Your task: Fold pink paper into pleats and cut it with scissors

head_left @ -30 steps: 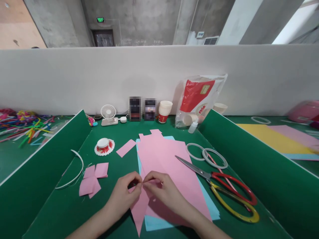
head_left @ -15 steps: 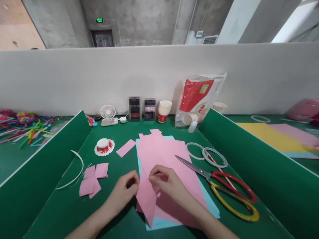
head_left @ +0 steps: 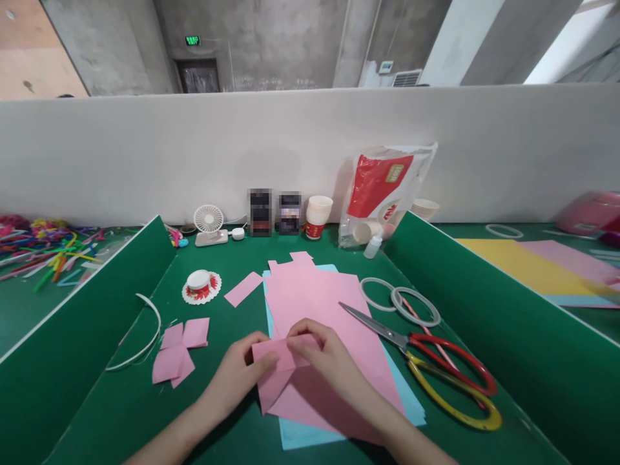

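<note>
Both my hands meet over a small pink paper piece (head_left: 274,368) near the front of the green table (head_left: 121,413). My left hand (head_left: 239,374) pinches its left part, fingers closed on it. My right hand (head_left: 322,358) pinches its upper right edge, folding it over. The piece lies on a stack of pink sheets (head_left: 320,310) over a light blue sheet (head_left: 310,433).
Red and yellow scissors (head_left: 436,365) lie right of the stack, with two white rings (head_left: 402,300) behind them. Pink paper squares (head_left: 179,349) and a white curved strip (head_left: 143,336) lie left. A cut paper cup (head_left: 201,285), fan (head_left: 209,223), cup (head_left: 320,216) and bag (head_left: 385,194) stand further back. Green dividers (head_left: 484,303) flank both sides.
The pink piece hung down as a long point a second ago; it has been turned and folded upward, and now sits shorter and flatter between my fingers.
</note>
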